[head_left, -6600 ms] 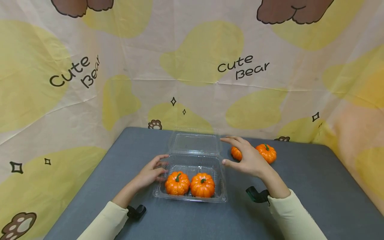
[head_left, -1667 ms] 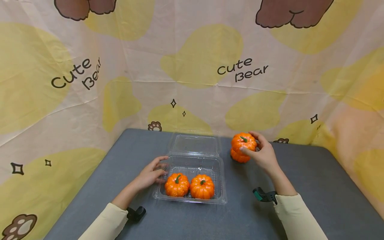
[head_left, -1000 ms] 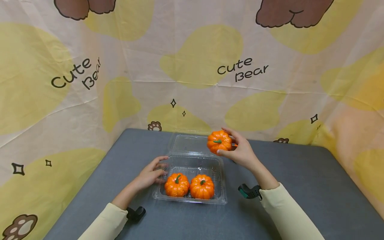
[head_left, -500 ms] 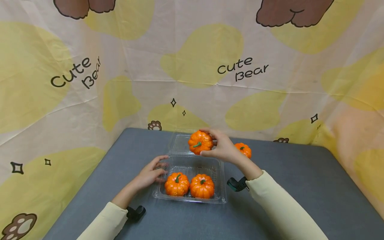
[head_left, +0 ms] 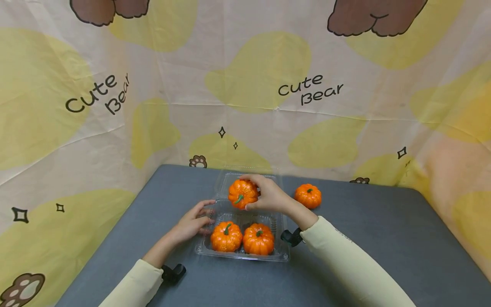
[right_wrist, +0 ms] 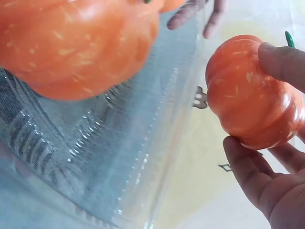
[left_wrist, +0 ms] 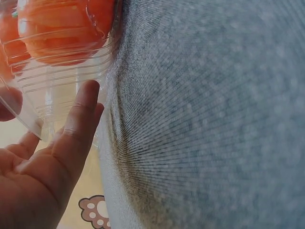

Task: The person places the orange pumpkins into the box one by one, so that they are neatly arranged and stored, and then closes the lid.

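My right hand grips a small orange pumpkin with a green stem, thumb on one side and fingers on the other. It is held above the back of a clear plastic clamshell container. Two more pumpkins, the left one and the right one, sit side by side in the front half of the base. My left hand is at the container's left side; in the left wrist view its fingers lie nearly straight against the ribbed wall. The right wrist view shows the held pumpkin between thumb and fingertips.
The container's clear lid lies open toward the back, partly behind the right hand. Another pumpkin rests on the grey table to the right. A printed cloth hangs around the table's back and sides.
My right hand has picked up a pumpkin from the right of the table and carried it left over the lid, then lower toward the container's back. The left hand stays in place.
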Tool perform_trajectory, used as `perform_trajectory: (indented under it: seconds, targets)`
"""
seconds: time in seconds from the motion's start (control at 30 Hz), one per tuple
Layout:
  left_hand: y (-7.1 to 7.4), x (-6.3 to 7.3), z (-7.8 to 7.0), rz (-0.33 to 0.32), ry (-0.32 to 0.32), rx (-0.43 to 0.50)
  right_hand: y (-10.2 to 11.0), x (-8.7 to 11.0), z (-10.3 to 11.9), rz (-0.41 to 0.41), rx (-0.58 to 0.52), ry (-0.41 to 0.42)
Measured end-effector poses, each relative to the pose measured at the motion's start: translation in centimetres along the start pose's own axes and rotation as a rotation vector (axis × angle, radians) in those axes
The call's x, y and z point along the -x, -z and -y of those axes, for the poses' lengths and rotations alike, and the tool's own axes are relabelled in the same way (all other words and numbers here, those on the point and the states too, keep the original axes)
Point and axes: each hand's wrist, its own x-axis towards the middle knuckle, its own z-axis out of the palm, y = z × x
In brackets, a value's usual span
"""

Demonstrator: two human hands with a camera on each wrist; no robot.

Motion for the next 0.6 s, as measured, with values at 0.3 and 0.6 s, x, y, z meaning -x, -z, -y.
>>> perform_trajectory:
  seconds: [0.3, 0.6]
  targets:
    - [0.1, -0.1, 0.2, 0.006, -0.001, 0.012, -1.5, -0.5, -0.2, 0.064, 0.080, 0.003]
    - [0.1, -0.1, 0.1, 0.019, -0.004, 0.015, -2.5, -1.1, 0.2, 0.137, 0.158, -0.013]
